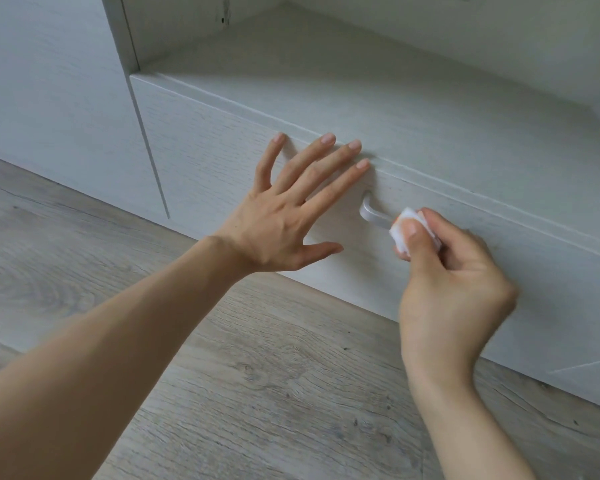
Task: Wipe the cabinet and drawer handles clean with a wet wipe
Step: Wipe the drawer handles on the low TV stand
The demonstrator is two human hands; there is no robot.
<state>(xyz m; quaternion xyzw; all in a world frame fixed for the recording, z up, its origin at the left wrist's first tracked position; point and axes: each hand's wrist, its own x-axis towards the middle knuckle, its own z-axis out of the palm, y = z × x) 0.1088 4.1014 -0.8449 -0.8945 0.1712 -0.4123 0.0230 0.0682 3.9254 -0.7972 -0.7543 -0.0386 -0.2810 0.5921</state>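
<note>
A silver bar handle (373, 213) sticks out of a pale wood-grain drawer front (222, 161). My right hand (454, 289) pinches a folded white wet wipe (400, 233) between thumb and fingers and presses it onto the handle; the handle's right part is hidden behind the wipe and hand. My left hand (291, 213) lies flat on the drawer front just left of the handle, fingers spread, fingertips near the drawer's top edge, holding nothing.
Above the drawer is an open shelf recess (361, 64) with a side panel (122, 32) at the left. A tall cabinet door (49, 98) stands left of the drawer. Grey wood-look floor (257, 375) runs along the cabinet's base.
</note>
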